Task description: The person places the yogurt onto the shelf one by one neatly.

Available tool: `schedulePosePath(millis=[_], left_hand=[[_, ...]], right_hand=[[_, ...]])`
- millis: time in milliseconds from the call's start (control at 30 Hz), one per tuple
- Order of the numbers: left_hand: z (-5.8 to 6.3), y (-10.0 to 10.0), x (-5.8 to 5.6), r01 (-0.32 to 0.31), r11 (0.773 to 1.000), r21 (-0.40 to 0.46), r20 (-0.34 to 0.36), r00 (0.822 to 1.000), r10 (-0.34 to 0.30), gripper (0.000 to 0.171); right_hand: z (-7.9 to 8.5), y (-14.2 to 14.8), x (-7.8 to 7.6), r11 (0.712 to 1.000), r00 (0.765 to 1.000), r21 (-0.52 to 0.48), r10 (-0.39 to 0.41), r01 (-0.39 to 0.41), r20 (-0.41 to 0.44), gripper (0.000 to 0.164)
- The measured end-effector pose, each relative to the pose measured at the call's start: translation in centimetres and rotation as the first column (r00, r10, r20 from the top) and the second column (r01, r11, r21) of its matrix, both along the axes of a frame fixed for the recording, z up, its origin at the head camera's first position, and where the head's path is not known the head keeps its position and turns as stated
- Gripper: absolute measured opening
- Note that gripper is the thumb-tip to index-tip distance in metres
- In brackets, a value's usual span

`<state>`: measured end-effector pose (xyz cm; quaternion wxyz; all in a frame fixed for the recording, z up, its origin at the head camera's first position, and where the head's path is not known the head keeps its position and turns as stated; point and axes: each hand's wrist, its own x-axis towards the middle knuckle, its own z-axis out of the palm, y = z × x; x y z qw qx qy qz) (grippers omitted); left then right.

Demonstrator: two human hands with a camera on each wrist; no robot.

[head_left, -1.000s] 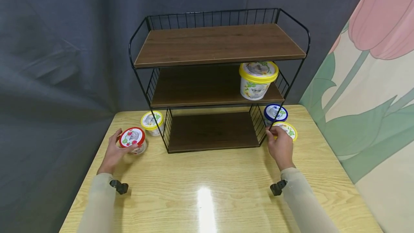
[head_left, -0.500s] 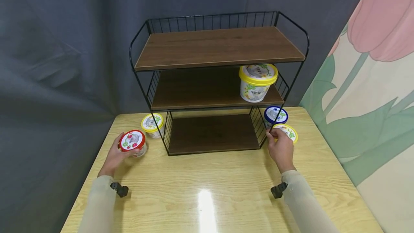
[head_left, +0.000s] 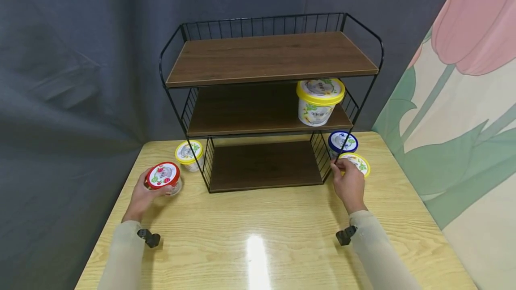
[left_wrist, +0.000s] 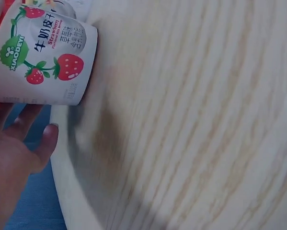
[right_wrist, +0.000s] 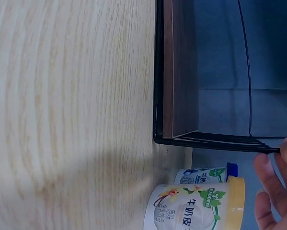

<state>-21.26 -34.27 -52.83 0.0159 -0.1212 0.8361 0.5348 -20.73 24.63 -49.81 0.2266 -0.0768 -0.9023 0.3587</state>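
My left hand (head_left: pixel 139 199) grips a tub with a red lid (head_left: pixel 163 175) at the table's left side, thumb on the near side and fingers on the far left. In the left wrist view this white tub (left_wrist: pixel 47 62) shows strawberries and Chinese print. My right hand (head_left: pixel 350 186) pinches the front right post (right_wrist: pixel 220 145) of a black wire rack with brown shelves (head_left: pixel 270 57). Right beside that hand stands a yellow-lidded tub (head_left: pixel 359 164), partly hidden by it. A blue-lidded tub (head_left: pixel 342 140) stands just behind.
A larger yellow-lidded tub (head_left: pixel 320 102) sits at the right of the middle shelf. Another yellow-lidded tub (head_left: pixel 189 152) stands left of the rack. Dark cloth (head_left: pixel 80 79) hangs behind the table (head_left: pixel 225 227), and a flower-patterned wall (head_left: pixel 463 147) borders the right.
The red-lidded tub's top has shifted slightly toward me with my left hand. My right hand keeps its hold on the post. The head view has moved a little.
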Motion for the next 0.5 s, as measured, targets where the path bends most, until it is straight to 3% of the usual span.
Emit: schedulePosePath(millis=[200, 500], left_hand=[[1.7, -0.1, 0.6, -0.005, 0.999, -0.047, -0.03, 1.0, 0.003, 0.112], [6.1, 0.8, 1.5, -0.073, 0.997, -0.029, -0.119, 0.99, 0.069, 0.099]], right_hand=[[0.0, -0.1, 0.0, 1.0, 1.0, 0.002, 0.011, -0.011, -0.016, 0.015], [-0.1, 0.1, 0.0, 1.0, 1.0, 0.004, 0.001, -0.001, -0.018, 0.015]])
